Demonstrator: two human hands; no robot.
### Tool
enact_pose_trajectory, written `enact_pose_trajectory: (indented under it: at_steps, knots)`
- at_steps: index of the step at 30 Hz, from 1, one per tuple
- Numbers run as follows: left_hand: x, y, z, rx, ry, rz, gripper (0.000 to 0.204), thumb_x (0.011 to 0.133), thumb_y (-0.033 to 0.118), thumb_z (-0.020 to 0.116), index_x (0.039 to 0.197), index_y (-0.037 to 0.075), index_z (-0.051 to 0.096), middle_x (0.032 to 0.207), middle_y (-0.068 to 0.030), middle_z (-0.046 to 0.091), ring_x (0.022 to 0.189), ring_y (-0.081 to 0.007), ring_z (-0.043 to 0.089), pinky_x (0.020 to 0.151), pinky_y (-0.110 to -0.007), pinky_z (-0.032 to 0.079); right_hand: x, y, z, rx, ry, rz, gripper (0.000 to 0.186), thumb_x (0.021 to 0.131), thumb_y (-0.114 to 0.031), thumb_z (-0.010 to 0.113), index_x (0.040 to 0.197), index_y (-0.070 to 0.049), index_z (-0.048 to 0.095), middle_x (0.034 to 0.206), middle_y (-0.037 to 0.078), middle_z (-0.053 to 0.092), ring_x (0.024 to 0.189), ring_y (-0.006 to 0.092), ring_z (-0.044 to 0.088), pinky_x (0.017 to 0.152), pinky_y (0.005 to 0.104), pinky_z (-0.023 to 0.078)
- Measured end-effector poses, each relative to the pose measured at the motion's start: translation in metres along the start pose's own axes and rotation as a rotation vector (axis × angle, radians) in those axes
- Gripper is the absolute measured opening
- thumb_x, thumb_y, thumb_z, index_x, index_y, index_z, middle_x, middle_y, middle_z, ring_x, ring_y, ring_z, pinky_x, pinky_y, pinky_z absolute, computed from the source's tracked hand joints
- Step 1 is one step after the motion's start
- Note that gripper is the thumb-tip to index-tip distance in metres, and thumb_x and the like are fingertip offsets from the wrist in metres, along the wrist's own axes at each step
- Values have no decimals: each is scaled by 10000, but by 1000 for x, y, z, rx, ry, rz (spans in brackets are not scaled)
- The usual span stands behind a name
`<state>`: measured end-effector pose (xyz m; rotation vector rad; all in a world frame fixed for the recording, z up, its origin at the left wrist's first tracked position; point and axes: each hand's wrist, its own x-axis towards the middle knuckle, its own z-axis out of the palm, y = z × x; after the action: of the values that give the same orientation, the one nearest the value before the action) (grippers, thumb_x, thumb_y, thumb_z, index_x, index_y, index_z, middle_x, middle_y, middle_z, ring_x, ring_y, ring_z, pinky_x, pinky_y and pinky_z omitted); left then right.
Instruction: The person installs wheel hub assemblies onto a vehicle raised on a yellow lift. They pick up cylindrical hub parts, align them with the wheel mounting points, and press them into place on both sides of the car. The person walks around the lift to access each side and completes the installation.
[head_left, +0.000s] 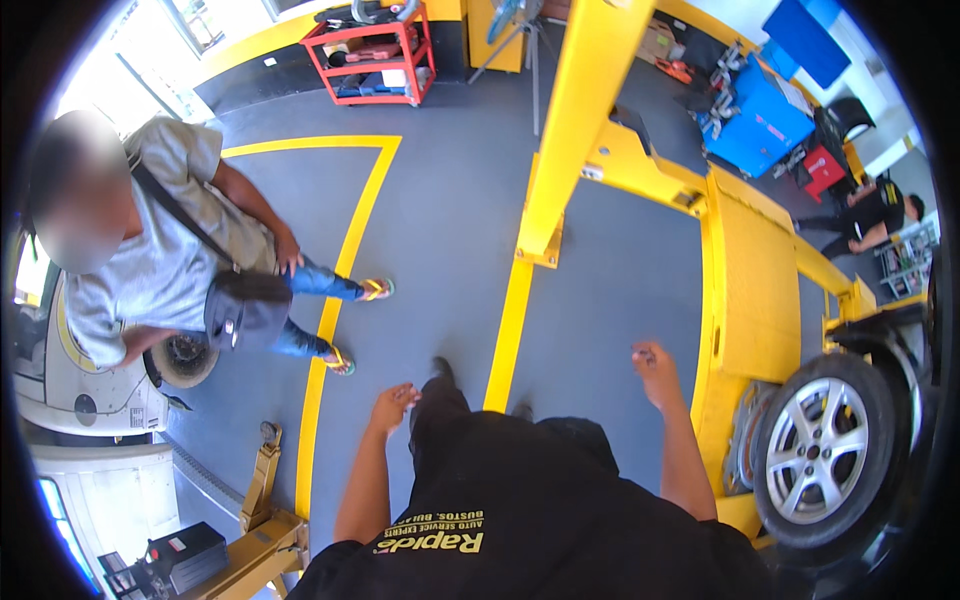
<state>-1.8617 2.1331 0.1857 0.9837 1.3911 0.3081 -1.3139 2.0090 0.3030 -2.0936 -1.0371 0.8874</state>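
Observation:
My left hand (pixel 394 408) hangs in front of my body at the left. Its fingers are loosely bent and a little apart, with nothing visible in them. My right hand (pixel 655 374) is out to the right over the grey floor, fingers curled and slightly blurred, so what they hold, if anything, does not show. Neither hand touches anything around it. Closest to the right hand is the yellow car lift post (pixel 750 280). Beyond my right forearm is a car wheel (pixel 818 450) with a silver spoked rim.
At left stands a person (pixel 180 240) in a grey shirt and sandals, beside a white vehicle (pixel 85 395). A yellow lift arm (pixel 575 130) rises ahead. Further off are a red tool cart (pixel 370 55), a blue machine (pixel 760 115) and another person (pixel 875 215). Yellow lines (pixel 511 335) mark the floor.

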Motion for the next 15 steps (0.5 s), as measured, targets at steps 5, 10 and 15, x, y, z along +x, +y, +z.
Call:
enact_pose_trajectory:
  at_steps: [5,10,15]
  knots:
    - [110,67,-51,-80,20,-10,545,1023,358,659,1418,-10,582,1154,-69,757,961,-139,658,787,-275,489,104,44,64,-93,-127,117,257,1005,-239,654,1152,-31,691,936,73,703,842,178,660,781,363,529]
    - [212,274,-122,-101,-19,299,469,1053,306,609,1405,-5,595,1157,-57,754,949,-125,642,803,-274,492,147,82,140,-252,-393,598,288,942,-245,682,1101,-12,737,1011,185,751,930,309,710,783,457,540]
    - [306,495,-170,-8,-84,616,334,1061,281,586,1225,7,686,1196,-67,743,1072,-155,657,938,-332,501,230,13,170,-134,-394,694,305,953,-270,668,1149,-40,707,1047,168,737,941,301,703,789,461,543]
